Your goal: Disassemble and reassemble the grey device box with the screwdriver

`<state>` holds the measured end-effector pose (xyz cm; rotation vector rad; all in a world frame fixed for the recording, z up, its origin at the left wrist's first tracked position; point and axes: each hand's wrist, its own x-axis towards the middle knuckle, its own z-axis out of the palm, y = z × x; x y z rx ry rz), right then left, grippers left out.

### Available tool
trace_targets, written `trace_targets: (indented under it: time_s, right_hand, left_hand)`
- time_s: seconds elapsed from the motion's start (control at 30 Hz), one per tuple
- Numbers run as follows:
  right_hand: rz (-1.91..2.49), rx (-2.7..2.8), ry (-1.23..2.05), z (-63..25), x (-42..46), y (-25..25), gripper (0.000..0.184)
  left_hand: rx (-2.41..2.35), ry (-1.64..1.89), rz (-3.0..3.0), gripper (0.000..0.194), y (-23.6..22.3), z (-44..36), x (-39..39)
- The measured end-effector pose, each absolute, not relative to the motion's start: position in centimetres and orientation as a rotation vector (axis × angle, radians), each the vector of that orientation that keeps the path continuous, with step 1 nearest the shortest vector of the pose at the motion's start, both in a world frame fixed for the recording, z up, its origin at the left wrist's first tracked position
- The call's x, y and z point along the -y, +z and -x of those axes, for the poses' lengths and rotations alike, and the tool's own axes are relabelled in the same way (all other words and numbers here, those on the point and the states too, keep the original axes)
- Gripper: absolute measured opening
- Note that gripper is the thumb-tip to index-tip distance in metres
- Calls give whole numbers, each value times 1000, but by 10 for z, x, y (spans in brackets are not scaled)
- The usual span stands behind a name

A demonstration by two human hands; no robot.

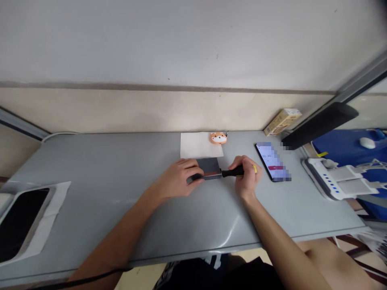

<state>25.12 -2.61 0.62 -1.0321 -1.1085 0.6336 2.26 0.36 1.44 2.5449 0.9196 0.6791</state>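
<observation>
Dark gray box point(210, 164), head view: flat on gray desk point(121, 161), mid-scene, just near side of white paper sheet point(193, 145). My left hand point(183, 179) clamped on its left end, fingers over top, thumb along near edge. My right hand point(248, 177) closed around black-handled screwdriver point(232, 172), working end pointing left at box's right end. Orange dog-face case point(218, 138) on sheet, far side. Lit smartphone point(272, 162) to right of my right hand.
</observation>
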Motion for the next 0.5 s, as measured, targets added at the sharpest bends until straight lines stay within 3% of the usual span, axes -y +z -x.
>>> trace_targets:
  time_s: [0.27, 0.5]
  right_hand:
    - [1206, 910, 741, -258, 11, 4, 43]
    - [1207, 494, 879, -268, -10, -6, 37]
  left_hand:
    - [-971, 848, -2397, 21, 0, -19, -14]
    - [-1425, 934, -2293, 21, -9, -10, -80]
